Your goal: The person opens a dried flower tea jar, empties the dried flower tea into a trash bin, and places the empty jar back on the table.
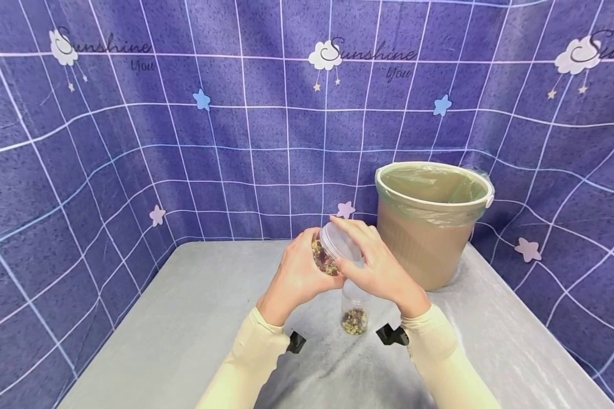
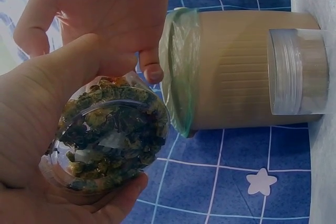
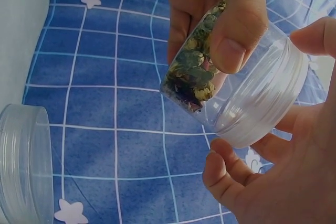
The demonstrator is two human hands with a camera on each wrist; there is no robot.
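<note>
My left hand (image 1: 298,271) grips a clear jar (image 1: 323,260) of dried flowers, raised over the table and tilted with its top toward the right. With thumb and fingers spread round the rim, my right hand (image 1: 378,262) holds the translucent lid (image 1: 340,243) on the jar's mouth. In the right wrist view the flowers lie at the base end, away from the lid (image 3: 289,100). The jar's round bottom (image 2: 113,140) faces the left wrist view. Below the hands a second clear jar (image 1: 355,321) stands upright, with dried flowers in its lower part.
A beige bin (image 1: 419,244) lined with a green plastic bag stands at the table's back right. The grey table (image 1: 210,307) meets a blue grid-patterned cloth (image 1: 245,130) hanging at the back and sides.
</note>
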